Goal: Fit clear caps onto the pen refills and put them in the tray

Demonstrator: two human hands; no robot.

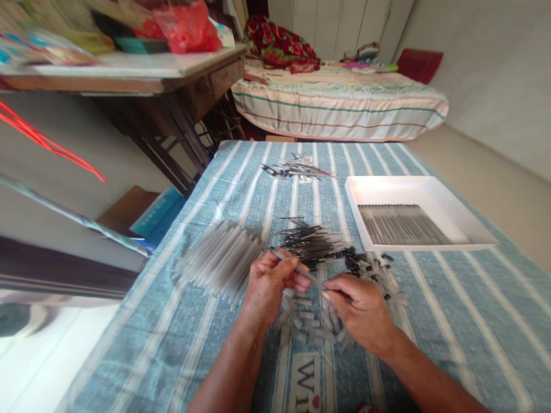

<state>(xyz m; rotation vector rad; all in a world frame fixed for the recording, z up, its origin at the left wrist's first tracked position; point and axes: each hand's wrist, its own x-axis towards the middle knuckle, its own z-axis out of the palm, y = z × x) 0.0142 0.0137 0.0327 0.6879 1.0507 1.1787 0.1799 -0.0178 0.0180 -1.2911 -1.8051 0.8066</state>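
My left hand (275,278) is closed around a slim grey pen (305,272), whose dark end sticks out past the thumb at the upper left. At the pen's lower right end, my right hand (355,301) pinches it between thumb and fingertips. A pile of translucent grey pen barrels (224,258) lies left of my left hand. Beyond the hands is a heap of thin dark refills (312,244). Small black end pieces (355,261) and clear grey caps (390,281) lie around my right hand. Short grey pieces (307,321) are scattered beneath both hands.
A white box (465,229) at the right holds a row of finished-looking pens (400,223). More thin parts (297,168) lie at the far end of the striped cloth (172,338). A wooden desk (172,69) stands left, a bed (344,103) behind.
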